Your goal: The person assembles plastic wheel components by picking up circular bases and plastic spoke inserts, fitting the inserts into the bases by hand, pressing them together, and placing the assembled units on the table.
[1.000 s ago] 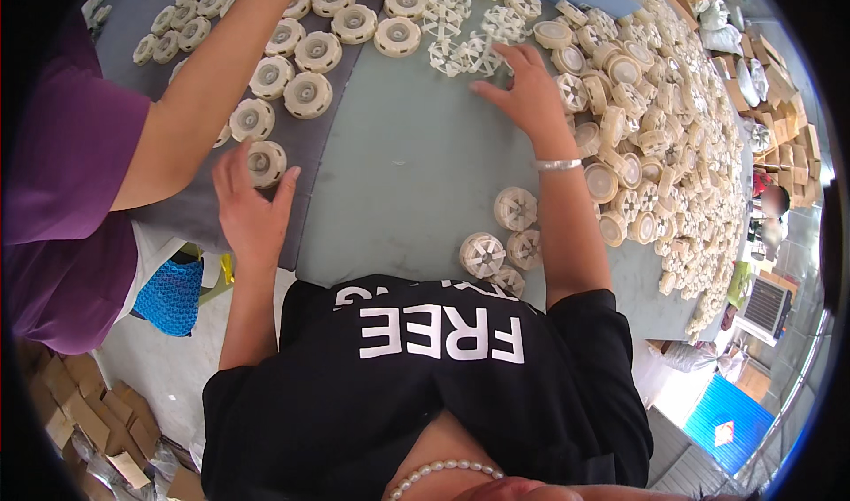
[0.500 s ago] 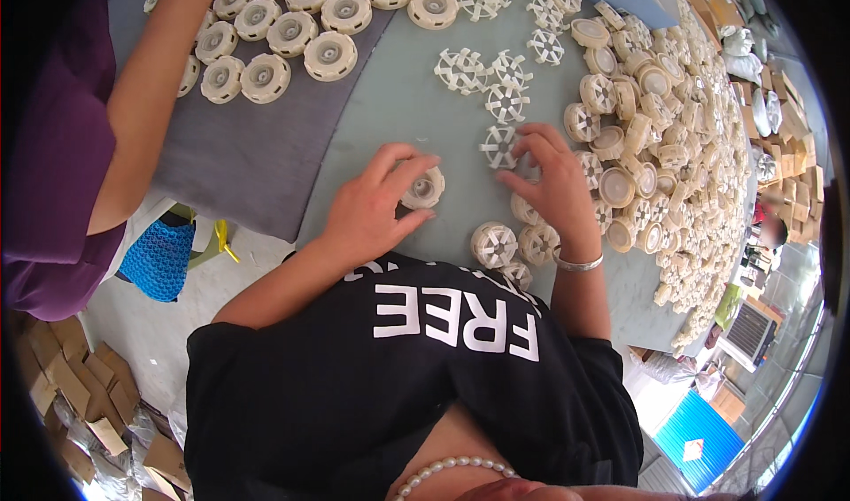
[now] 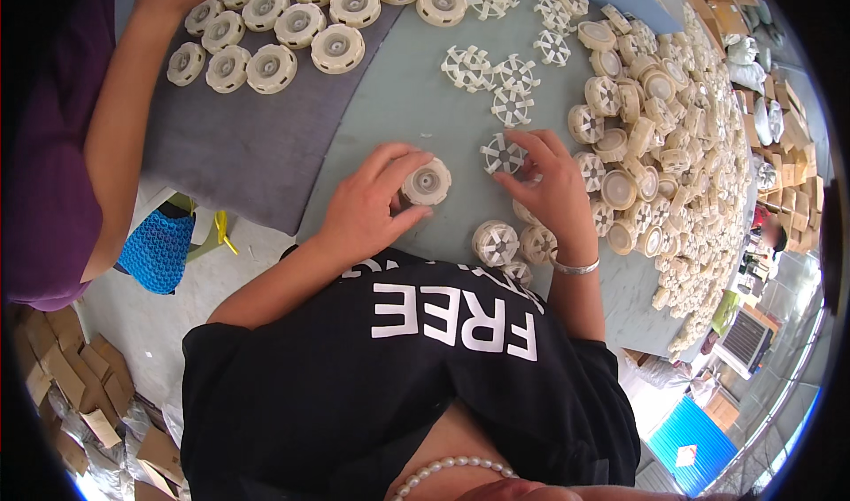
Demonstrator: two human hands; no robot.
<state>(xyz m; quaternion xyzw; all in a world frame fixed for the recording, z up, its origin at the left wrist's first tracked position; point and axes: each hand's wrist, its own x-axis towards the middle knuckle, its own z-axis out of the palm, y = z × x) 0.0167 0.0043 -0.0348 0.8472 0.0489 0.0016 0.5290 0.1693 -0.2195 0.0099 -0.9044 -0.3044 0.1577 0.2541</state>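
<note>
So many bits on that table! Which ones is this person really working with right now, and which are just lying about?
In use:
left hand on a round cream cap
right hand on a spoked cream wheel

Lying about:
heap of cream parts
rows of caps on the grey mat
blue mesh basket
cardboard pieces

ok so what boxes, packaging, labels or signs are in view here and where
Flattened brown cardboard boxes: lower left on the floor, loosely piled.
Brown cardboard cartons: top right beyond the table, stacked.
Small white label with red mark: bottom right, on a blue sheet.
White block lettering: across the black shirt, bottom centre.
No screens visible.
</note>
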